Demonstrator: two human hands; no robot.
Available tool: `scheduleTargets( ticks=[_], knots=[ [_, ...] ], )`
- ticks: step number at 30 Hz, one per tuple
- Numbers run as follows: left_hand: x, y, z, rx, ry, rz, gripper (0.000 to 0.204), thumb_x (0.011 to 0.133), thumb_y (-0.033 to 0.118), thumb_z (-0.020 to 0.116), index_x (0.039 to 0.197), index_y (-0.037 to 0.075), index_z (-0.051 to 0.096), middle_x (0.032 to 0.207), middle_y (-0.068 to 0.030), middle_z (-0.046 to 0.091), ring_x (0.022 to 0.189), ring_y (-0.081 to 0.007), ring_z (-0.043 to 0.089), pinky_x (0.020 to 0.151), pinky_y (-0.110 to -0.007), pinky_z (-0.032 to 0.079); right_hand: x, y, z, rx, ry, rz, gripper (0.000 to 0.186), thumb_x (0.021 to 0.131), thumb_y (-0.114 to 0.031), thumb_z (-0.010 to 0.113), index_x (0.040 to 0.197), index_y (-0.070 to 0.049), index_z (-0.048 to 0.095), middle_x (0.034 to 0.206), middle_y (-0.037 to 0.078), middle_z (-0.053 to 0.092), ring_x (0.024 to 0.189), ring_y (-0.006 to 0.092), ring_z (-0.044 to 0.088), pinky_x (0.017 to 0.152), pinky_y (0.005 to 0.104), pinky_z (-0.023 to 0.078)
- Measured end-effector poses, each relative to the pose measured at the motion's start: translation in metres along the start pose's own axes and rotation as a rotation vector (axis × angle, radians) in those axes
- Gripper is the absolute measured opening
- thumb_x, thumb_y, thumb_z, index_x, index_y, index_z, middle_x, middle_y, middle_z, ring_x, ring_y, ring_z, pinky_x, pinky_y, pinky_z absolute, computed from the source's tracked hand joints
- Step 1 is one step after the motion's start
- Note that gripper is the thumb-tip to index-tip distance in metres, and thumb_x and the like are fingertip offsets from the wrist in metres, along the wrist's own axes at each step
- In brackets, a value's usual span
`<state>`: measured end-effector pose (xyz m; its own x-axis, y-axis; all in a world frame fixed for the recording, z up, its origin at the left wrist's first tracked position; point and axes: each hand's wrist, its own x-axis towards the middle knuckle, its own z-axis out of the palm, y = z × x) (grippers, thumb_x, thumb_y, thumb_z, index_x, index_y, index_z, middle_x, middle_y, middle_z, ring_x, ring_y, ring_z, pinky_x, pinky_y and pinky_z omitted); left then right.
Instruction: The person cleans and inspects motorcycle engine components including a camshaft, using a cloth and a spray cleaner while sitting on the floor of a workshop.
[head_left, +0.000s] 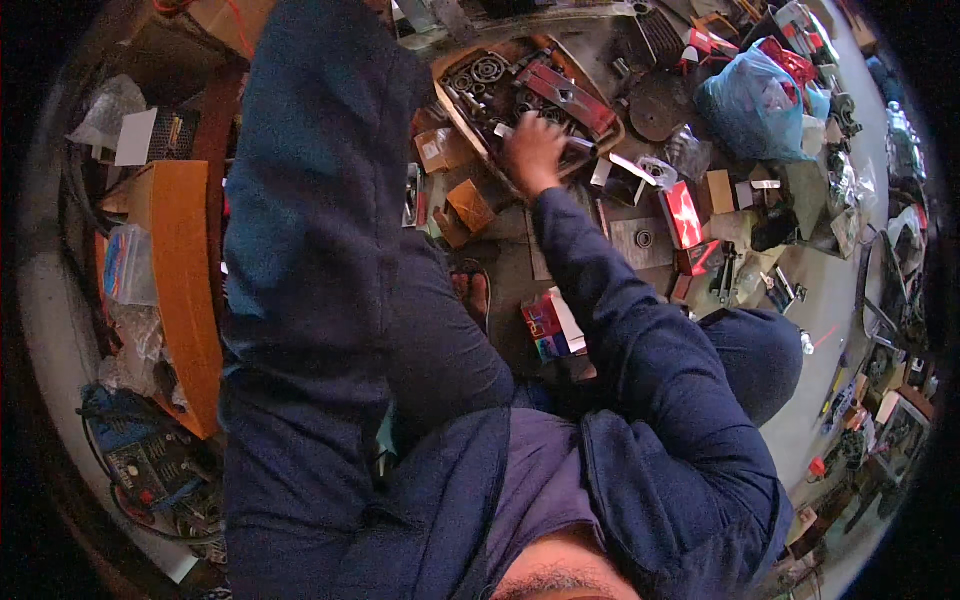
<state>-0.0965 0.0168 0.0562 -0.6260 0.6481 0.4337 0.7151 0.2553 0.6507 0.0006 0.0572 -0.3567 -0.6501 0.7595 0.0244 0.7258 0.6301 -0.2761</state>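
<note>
My right hand (535,150) reaches over the near edge of a shallow wooden tray (508,178) full of dark metal parts. Its fingers are curled downward among the parts, and the fingertips are partly hidden. Pale, shiny pieces show on both sides of the hand; whether it grips them is unclear. Beyond the hand, a red metal bar-shaped part (572,98) lies across the tray. Gears and a round bearing (488,68) sit toward the tray's far left. My left sleeve (315,150) runs up past the top edge, so my left hand is out of sight.
Small cardboard boxes (470,205) lie left of the tray. Right of it are a red-and-white box (682,215), a metal ring (645,239) and a blue plastic bag (755,100). A colourful box (552,325) stands near my legs. An orange-brown wooden panel (185,290) rises at left.
</note>
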Motion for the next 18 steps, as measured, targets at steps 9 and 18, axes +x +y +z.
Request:
scheduleTargets(
  ticks=[9,18],
  knots=[
    [-0.001,-0.018,0.012,-0.023,-0.026,0.021,0.036,0.075,0.007,0.076,0.107,-0.003,0.063,0.102,-0.0117,0.066,0.090,-0.0213,0.063,0.076,-0.033,0.050,-0.053,-0.047,0.041,-0.046,-0.028,-0.674,0.047,0.088,-0.022,0.048,0.129,0.002,0.050,0.136,0.024,0.045,0.136,0.0418,0.029,0.109,0.0538,0.029],
    [-0.011,-0.018,0.001,-0.016,-0.044,-0.082,0.039,0.077,0.007,0.075,0.112,-0.003,0.061,0.103,-0.0131,0.066,0.091,-0.0221,0.063,0.077,-0.034,0.051,-0.072,-0.055,-0.003,0.195,0.052,-0.090,0.083,0.078,-0.041,0.065,0.147,-0.009,0.029,0.154,0.024,0.015,0.134,0.0600,0.014,0.098,0.0759,0.017]
  ],
)
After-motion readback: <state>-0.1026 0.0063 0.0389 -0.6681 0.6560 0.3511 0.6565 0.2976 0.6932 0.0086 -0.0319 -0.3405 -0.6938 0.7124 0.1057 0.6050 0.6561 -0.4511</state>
